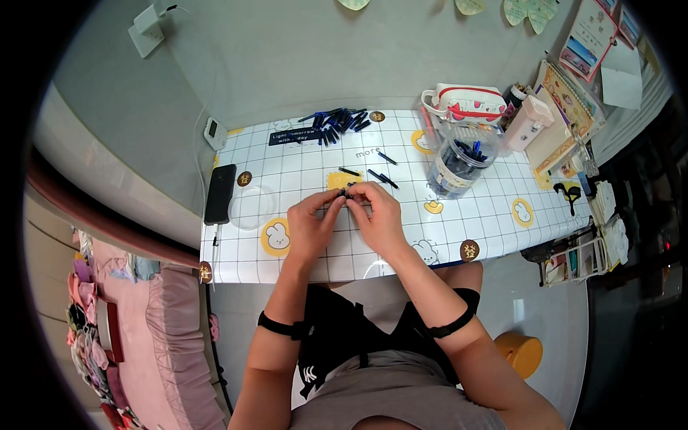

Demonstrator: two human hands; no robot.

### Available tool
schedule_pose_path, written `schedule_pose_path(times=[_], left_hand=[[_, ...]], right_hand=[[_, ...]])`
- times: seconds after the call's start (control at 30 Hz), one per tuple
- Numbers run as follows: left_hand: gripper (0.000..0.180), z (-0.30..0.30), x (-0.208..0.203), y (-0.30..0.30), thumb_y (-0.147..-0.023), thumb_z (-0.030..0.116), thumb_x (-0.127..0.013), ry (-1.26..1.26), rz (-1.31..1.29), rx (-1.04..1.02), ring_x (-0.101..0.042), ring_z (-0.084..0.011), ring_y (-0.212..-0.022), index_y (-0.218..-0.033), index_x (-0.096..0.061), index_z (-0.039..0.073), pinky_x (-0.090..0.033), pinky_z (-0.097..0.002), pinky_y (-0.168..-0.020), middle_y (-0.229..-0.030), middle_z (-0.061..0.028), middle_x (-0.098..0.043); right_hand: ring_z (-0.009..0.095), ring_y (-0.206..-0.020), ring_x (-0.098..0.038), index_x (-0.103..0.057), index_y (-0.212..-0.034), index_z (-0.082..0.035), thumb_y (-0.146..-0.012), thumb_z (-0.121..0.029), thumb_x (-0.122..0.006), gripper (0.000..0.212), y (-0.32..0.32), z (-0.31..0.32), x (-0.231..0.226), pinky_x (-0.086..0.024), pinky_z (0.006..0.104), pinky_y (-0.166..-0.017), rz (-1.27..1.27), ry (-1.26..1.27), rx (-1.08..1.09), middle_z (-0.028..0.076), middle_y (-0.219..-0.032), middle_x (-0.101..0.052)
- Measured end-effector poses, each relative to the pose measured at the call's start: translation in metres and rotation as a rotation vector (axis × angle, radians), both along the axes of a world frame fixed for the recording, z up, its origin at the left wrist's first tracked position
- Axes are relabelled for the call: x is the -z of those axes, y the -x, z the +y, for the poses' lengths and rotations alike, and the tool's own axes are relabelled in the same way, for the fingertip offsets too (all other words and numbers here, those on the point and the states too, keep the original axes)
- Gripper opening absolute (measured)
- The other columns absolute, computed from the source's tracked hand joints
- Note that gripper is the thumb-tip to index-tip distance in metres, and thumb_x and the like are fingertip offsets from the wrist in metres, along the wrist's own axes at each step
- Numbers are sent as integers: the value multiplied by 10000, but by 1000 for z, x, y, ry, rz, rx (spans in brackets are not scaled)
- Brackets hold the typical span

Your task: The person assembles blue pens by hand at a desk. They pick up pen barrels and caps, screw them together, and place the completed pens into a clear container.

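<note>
dark piece [344, 194] is pinched between inward-angled left hand [312, 221] and right hand [379, 219].

The table [481, 223] is white under a thin black grid — with yellow rabbit rounds and brown discs; at its far edge, the heaped tubes [345, 123] are black and deep blue, the pouch [469, 95] white with red trim; at its left end, the phone [220, 193] is black; off its near edge, the stool [523, 355] is orange-yellow — the bedding [132, 344] pink.

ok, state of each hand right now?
Left hand: closed, fingertips pinching small dark pieces.
Right hand: closed, fingertips at the same pieces; which hand grips which can't be told.
</note>
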State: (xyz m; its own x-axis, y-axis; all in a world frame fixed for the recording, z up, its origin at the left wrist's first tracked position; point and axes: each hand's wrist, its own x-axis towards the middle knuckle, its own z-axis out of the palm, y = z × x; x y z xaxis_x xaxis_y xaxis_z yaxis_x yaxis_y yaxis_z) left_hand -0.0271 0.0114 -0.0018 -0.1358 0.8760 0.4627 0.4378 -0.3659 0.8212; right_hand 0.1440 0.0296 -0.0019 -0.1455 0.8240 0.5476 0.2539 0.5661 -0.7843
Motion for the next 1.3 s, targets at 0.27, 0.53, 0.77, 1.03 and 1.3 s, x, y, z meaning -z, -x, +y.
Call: schedule_pose_path(times=[0.27, 0.53, 0.77, 1.03, 1.3], left_hand=[[199, 0, -3, 3, -954, 41, -878, 24, -31, 45, -828, -222, -952, -1146, -849, -3, -637, -311, -856, -1071, -137, -849], [229, -1, 0, 1, -963, -1, -862, 52, -147, 90, -835, -207, -992, -1191, -840, -24, -668, -305, -899, -1123, -140, -844], [249, -1, 1, 2, -970, -3, -853, 66, -154, 93, -833, -202, -990, -1219, -841, -10, -671, -301, -887, -1124, -136, -845], [243, 0, 3, 3, -975, 19, -858, 48, -108, 89, -835, -194, -966, -1218, -848, 7, -661, -289, -849, -1094, -127, -851], [193, -3, 1, 0, -977, -8, -832, 45, -65, 76, -849, -226, -958, -1170, -832, -12, -669, -300, -840, -1085, -128, -848]], right_hand=[[306, -948, -811, -735, -1176, 8, -987, 33, -774, 195, 0, 0, 2, -644, 377, -830, 2, 9, 48, 156, -1080, -802], [312, -960, -824, -749, -1171, 9, -992, 33, -771, 182, 0, 0, 1, -647, 377, -836, 15, 24, 43, 158, -1086, -812], [321, -962, -831, -780, -1212, -2, -983, 21, -789, 230, 2, 0, 5, -652, 373, -819, 22, 27, 59, 174, -1111, -828], [332, -922, -831, -823, -1231, -16, -972, 13, -806, 261, 2, -1, 6, -657, 361, -781, 5, 34, 73, 194, -1115, -837], [298, -890, -827, -814, -1161, -2, -955, 42, -812, 210, 2, 0, 7, -654, 350, -754, 52, 31, 72, 167, -1044, -828]])
